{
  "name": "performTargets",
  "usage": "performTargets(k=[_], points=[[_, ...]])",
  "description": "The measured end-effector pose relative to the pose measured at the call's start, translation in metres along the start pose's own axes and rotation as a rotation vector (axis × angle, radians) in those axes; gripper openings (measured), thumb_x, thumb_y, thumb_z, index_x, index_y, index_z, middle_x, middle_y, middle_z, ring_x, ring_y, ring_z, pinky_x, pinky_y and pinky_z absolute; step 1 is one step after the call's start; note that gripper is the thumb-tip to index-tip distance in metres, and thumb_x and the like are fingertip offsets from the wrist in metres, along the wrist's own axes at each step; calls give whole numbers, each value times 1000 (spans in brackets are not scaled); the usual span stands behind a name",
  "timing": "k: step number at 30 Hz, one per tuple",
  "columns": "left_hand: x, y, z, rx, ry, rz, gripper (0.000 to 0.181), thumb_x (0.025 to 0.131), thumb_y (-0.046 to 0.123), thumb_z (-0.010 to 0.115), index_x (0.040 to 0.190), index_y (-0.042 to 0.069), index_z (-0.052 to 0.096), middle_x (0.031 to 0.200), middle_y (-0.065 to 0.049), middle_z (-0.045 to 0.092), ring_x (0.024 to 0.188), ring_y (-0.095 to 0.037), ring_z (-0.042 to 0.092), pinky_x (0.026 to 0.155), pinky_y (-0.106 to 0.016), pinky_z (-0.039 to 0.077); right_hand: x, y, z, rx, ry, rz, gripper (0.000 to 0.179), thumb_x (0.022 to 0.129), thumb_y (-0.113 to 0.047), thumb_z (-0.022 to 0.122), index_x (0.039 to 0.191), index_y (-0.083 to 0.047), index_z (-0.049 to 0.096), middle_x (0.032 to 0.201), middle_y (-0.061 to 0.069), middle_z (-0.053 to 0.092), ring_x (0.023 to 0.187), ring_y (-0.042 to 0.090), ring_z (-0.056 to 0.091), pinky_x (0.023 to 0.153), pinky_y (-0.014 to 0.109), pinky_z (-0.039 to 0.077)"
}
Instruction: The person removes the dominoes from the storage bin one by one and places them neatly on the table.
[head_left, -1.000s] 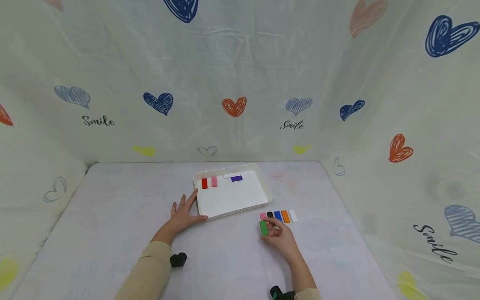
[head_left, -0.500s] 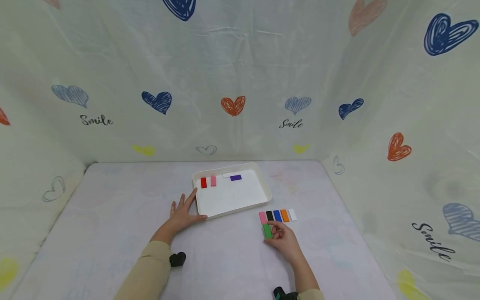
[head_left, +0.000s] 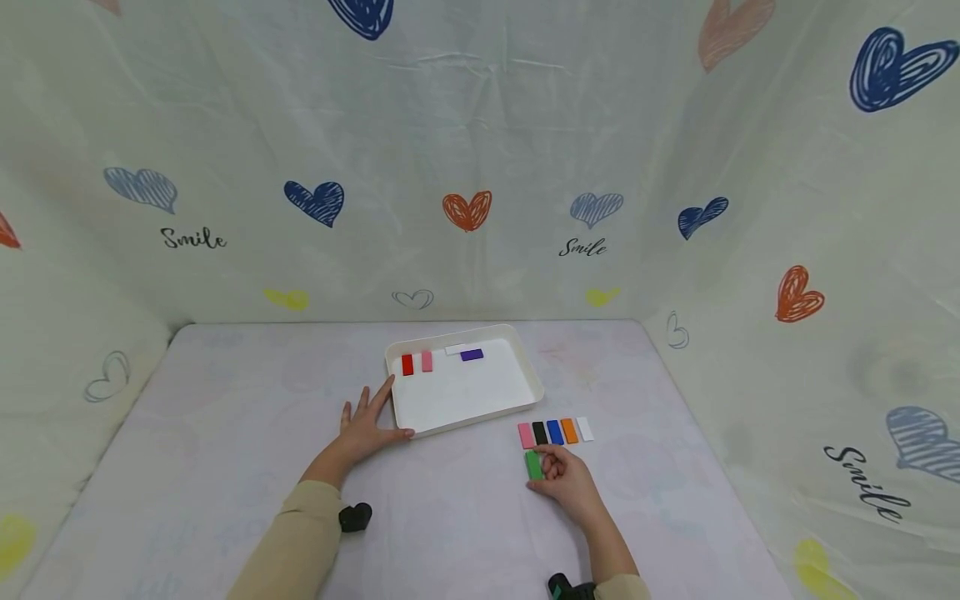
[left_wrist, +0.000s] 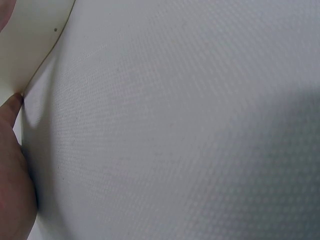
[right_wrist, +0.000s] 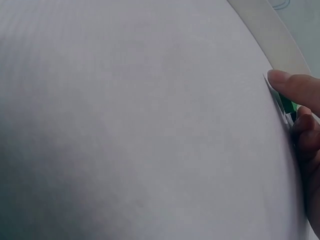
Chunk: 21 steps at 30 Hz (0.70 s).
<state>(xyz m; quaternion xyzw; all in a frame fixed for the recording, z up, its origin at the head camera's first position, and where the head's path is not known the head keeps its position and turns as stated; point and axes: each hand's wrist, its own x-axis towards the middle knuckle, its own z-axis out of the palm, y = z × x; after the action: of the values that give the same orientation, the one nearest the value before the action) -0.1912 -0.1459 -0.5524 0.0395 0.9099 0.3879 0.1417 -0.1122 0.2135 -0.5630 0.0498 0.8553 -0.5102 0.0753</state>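
My right hand (head_left: 568,482) pinches a small flat green block (head_left: 533,465) between thumb and index finger, with the other fingers curled in. In the right wrist view, the green block (right_wrist: 287,103) shows only partly behind the thumb. The green block is just on the near side of a row of similar blocks: pink (head_left: 526,435), black (head_left: 540,433), blue (head_left: 555,432), orange (head_left: 570,431) and white (head_left: 585,429). My left hand (head_left: 365,433) has its fingers spread, with index fingertip and thumb touching the left side and near left corner of a white tray (head_left: 468,421).
Inside the tray, along its far side, lie a red block (head_left: 407,365), a pink block (head_left: 427,361), a white block (head_left: 454,350) and a purple block (head_left: 472,355). A pale cloth (head_left: 247,417) covers the table, and a heart-printed curtain (head_left: 390,125) hangs behind and at both sides.
The green block in my right hand has shifted slightly right and nearer, uncovering the pink block at the row's left end. My left hand stays at the tray.
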Motion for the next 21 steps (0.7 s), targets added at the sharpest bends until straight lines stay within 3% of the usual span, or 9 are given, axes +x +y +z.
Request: performTargets(k=[21], points=[[1, -1, -1, 8, -5, 0, 112, 75, 46, 80, 157, 16, 11, 160, -20, 15, 145, -43, -6, 111, -60, -14, 2, -3, -1, -87, -38, 29, 54, 70, -5, 87, 120, -4, 66, 79, 4, 51, 70, 18, 47, 55, 21, 41]])
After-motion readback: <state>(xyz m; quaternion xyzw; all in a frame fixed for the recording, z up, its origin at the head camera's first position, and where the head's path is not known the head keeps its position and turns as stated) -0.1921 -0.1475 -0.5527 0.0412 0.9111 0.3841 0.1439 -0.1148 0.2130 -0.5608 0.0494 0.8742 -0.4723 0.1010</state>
